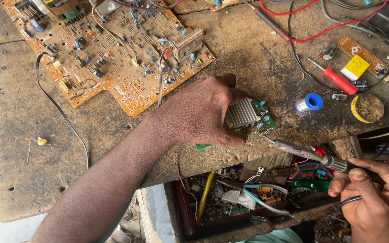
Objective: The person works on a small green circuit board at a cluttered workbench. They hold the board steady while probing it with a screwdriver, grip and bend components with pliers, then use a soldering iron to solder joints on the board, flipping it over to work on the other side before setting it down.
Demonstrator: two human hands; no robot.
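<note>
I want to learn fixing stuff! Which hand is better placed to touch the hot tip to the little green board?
Probably the right hand: it grips the soldering iron, whose tip sits at the edge of the small green board. The left hand is busy steadying that board.

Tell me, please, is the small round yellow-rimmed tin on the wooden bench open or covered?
Open. The round yellow-rimmed tin has no lid on it, and its brownish contents show from above. It sits right of the blue solder spool.

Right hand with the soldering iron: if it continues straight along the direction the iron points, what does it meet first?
The iron in the right hand points up-left. Its tip would probably first meet the small green circuit board held by the left hand, near the thumb; the remaining gap is unclear.
</note>
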